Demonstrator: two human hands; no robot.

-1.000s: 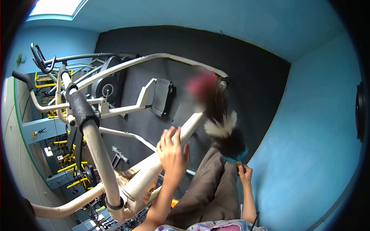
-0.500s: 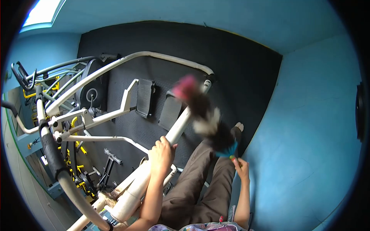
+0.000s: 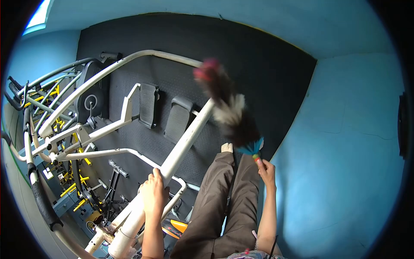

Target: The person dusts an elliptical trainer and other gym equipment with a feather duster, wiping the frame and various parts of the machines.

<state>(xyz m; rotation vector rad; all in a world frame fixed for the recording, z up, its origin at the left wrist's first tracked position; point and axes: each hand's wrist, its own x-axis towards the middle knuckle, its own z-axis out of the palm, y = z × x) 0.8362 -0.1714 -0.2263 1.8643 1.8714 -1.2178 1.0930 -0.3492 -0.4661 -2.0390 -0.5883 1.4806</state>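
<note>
My right hand [image 3: 267, 172] grips the short handle of a feather duster [image 3: 236, 125], which has dark, white and blue bands and a red tip blurred by motion. The duster's upper half overlaps the upper end of a thick white tube [image 3: 183, 149] on an exercise machine. Lower on that same tube, my left hand [image 3: 154, 190] is closed over it from above, its fingers curling along the far side. Behind the tube are two black foot pedals, one ribbed [image 3: 148, 105] and one wider [image 3: 179, 118].
The white machine frame [image 3: 153, 52] curves across the left and top. A black padded handle [image 3: 45, 198] runs down the lower left, before more equipment with yellow bars [image 3: 69, 190]. Black matting [image 3: 267, 52] covers the floor, and a blue wall [image 3: 340, 142] rises close on my right.
My right hand has raised the duster slightly, its red tip now higher. The view has shifted, so the machine sits further left. One foot has come into view; my left hand stays on the tube.
</note>
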